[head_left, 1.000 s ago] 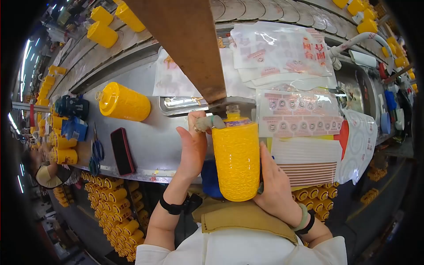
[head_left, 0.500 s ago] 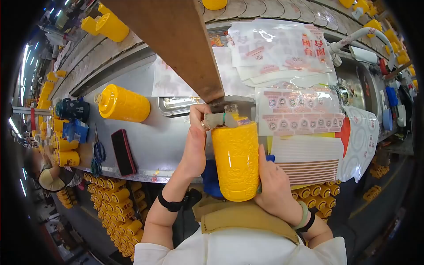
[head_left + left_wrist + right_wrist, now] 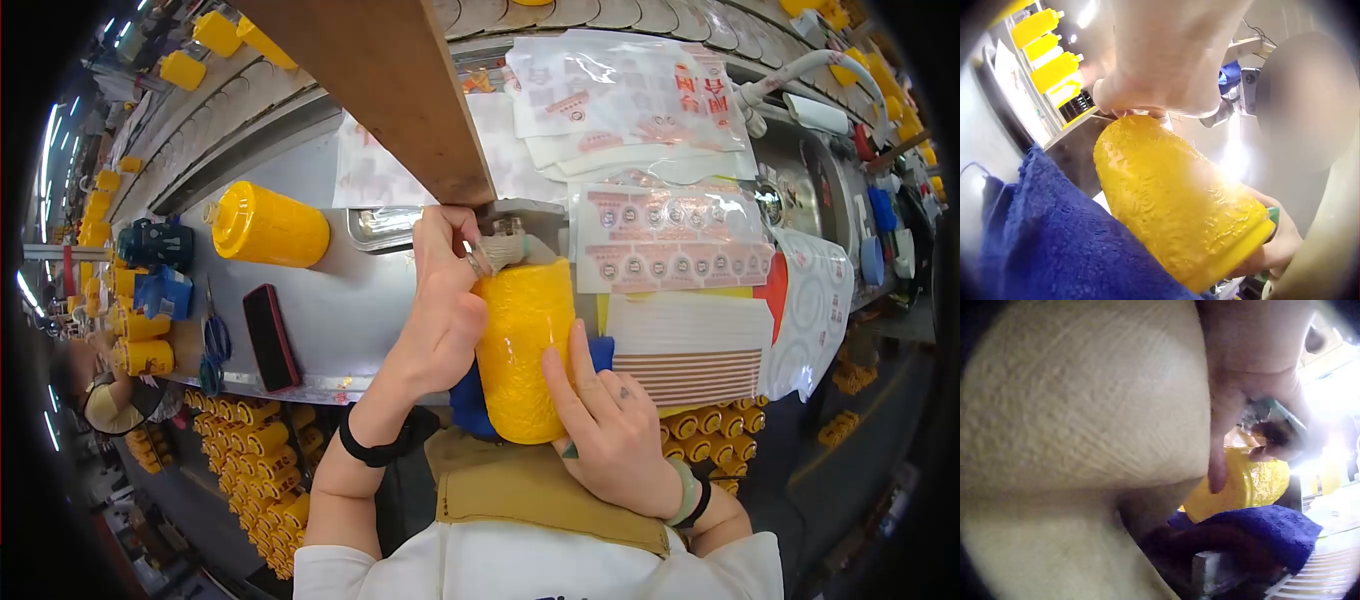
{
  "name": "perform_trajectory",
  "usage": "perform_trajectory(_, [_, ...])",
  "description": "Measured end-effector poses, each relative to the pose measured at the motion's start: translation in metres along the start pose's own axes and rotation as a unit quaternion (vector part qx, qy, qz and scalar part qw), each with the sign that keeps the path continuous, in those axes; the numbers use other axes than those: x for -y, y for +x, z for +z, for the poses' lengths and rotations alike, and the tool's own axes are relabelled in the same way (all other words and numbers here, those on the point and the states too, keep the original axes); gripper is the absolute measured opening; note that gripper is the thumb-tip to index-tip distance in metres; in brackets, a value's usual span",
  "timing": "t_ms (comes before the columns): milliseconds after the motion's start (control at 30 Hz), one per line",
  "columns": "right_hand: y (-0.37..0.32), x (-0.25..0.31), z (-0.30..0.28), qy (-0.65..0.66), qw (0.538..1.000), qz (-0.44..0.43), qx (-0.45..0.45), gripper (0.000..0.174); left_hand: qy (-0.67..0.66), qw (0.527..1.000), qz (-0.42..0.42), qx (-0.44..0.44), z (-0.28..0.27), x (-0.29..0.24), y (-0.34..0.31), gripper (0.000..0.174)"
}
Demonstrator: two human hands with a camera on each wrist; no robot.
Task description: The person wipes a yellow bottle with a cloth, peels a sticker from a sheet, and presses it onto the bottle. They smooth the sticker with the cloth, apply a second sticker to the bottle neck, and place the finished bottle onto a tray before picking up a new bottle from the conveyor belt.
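In the head view a yellow embossed bottle (image 3: 525, 365) lies bottom towards me, its clear neck (image 3: 508, 228) pointing away. My left hand (image 3: 440, 315) holds it at the neck end, with a greyish cover (image 3: 505, 250) on the fingers reaching over the shoulder. My right hand (image 3: 620, 440) grips the lower right side, two fingers stretched along the wall and the thumb underneath. A small green piece (image 3: 570, 450) shows by that thumb. Blue cloth (image 3: 1054, 231) sits beneath the bottle, which spans the left wrist view; the right wrist view shows the bottle (image 3: 1235, 487) partly behind fingers.
A brown beam (image 3: 390, 90) slants down close to the bottle's neck. Another yellow bottle (image 3: 270, 224), a phone (image 3: 271, 338) and scissors (image 3: 214, 345) lie left on the metal table. Printed sheets (image 3: 670, 235) and a striped stack (image 3: 690, 345) are at right; a conveyor (image 3: 600, 20) runs behind.
My left hand has moved forward and right, over the bottle's shoulder. The bottle has shifted slightly and its printed shoulder no longer shows. Right fingers have come round onto the upper side.
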State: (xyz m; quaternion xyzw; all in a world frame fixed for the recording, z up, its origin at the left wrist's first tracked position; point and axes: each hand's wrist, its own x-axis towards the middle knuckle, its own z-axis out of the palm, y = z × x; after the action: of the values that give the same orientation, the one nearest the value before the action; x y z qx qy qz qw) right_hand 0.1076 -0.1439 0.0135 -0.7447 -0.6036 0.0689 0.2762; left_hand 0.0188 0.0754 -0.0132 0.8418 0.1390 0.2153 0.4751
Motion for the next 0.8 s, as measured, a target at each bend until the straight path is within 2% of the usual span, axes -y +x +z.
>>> perform_trajectory(33, [-0.001,-0.001,0.002,-0.011,1.000,-0.001,-0.002,0.063,0.090,0.996,-0.006,0.022,0.000,-0.003,-0.001,0.080])
perform_trajectory(100, [-0.003,-0.002,0.001,-0.025,1.000,-0.002,-0.004,0.066,0.121,0.992,0.012,0.019,-0.004,-0.012,-0.001,0.079])
perform_trajectory(167, [-0.005,-0.005,-0.002,0.037,0.999,0.026,0.004,0.067,0.177,0.984,0.034,0.005,-0.005,-0.018,-0.004,0.078])
perform_trajectory(200, [-0.006,-0.007,-0.006,0.033,0.999,0.027,0.003,0.067,0.174,0.984,0.037,0.005,-0.002,-0.018,-0.008,0.078])
perform_trajectory(267, [-0.013,-0.014,-0.016,0.142,0.989,0.048,0.000,0.062,0.080,0.991,0.030,-0.100,0.009,-0.014,-0.023,0.081])
perform_trajectory(300, [-0.021,-0.023,-0.019,0.166,0.982,0.093,-0.010,0.054,0.079,0.994,-0.001,-0.071,0.008,-0.011,-0.038,0.090])
perform_trajectory(333, [-0.028,-0.033,-0.023,0.188,0.972,0.137,-0.020,0.047,0.071,0.995,0.001,-0.068,0.015,-0.011,-0.049,0.090])
perform_trajectory(367, [-0.030,-0.040,-0.030,0.142,0.969,0.197,-0.045,0.031,0.009,0.995,-0.021,-0.098,0.023,-0.011,-0.060,0.096])
perform_trajectory(400, [-0.035,-0.051,-0.034,0.136,0.970,0.198,-0.044,0.031,-0.053,0.989,-0.043,-0.128,0.030,-0.013,-0.071,0.104])
perform_trajectory(433, [-0.042,-0.066,-0.033,0.089,0.965,0.241,-0.048,0.026,-0.022,0.994,-0.072,-0.075,0.025,-0.012,-0.083,0.118])
perform_trajectory(467, [-0.046,-0.074,-0.031,0.044,0.957,0.283,-0.051,0.021,-0.025,0.994,-0.072,-0.075,0.030,-0.013,-0.090,0.118])
perform_trajectory(600, [-0.047,-0.078,-0.016,-0.028,0.959,0.281,-0.022,0.019,-0.052,0.993,-0.064,-0.088,0.049,-0.016,-0.108,0.124])
perform_trajectory(767, [-0.047,-0.081,-0.003,-0.097,0.926,0.365,0.004,0.023,0.024,0.995,-0.019,-0.096,0.060,-0.017,-0.121,0.129])
perform_trajectory(800, [-0.049,-0.083,-0.001,-0.094,0.928,0.359,0.000,0.023,0.030,0.994,-0.016,-0.100,0.062,-0.017,-0.123,0.129])
